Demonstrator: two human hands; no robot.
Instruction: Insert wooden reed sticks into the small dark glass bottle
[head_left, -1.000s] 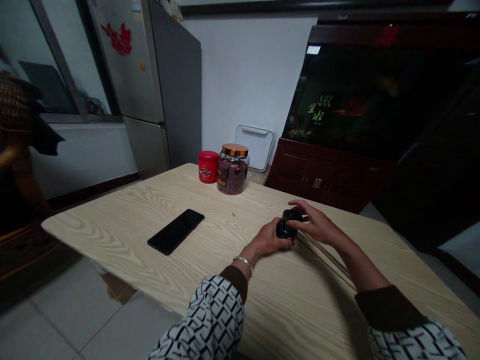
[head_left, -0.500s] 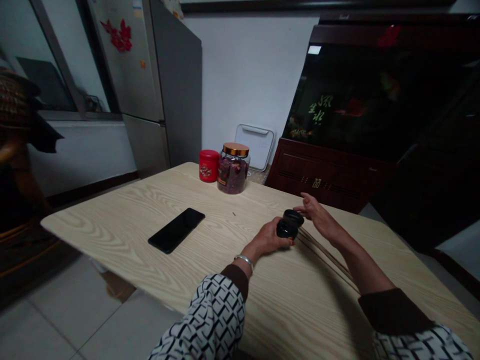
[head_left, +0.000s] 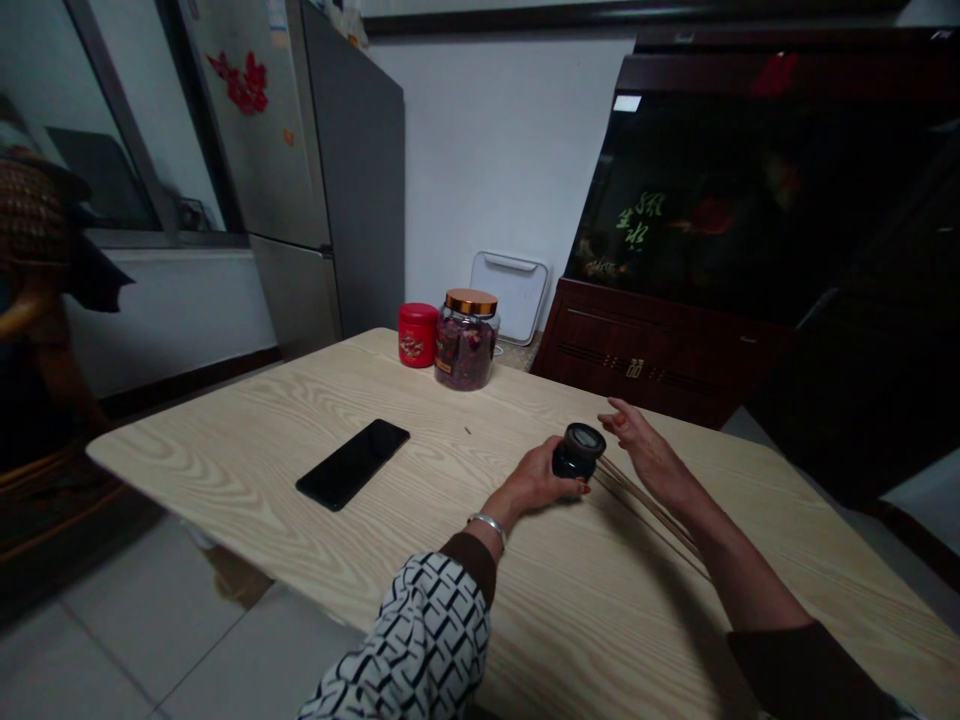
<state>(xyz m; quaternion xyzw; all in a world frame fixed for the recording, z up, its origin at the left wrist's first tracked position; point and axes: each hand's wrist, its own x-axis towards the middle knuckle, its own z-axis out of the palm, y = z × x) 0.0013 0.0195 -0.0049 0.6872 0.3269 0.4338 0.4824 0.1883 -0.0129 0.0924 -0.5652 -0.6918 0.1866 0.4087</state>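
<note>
My left hand (head_left: 536, 474) is wrapped round a small dark glass jar (head_left: 571, 463) on the table. Its round black lid (head_left: 584, 439) sits on top, looking level with the rim. Just right of the lid, my right hand (head_left: 636, 437) hovers with its fingers stretched out, touching nothing. Several thin brown sticks (head_left: 651, 508) lie on the wood behind the jar, running toward my right forearm, which hides part of them.
A black phone (head_left: 354, 464) lies on the wooden table (head_left: 247, 440) at left. Toward the back stand a red canister (head_left: 418, 335) and a clear jar of dried flowers (head_left: 465, 345) with a copper lid. Beyond are a fridge (head_left: 360, 180) and a dark aquarium cabinet (head_left: 660, 350). A person (head_left: 37, 300) is at far left.
The lid, tilted over the jar with my right fingers at it, now rests on the jar. My right hand has drawn away to the right. My left hand keeps its hold.
</note>
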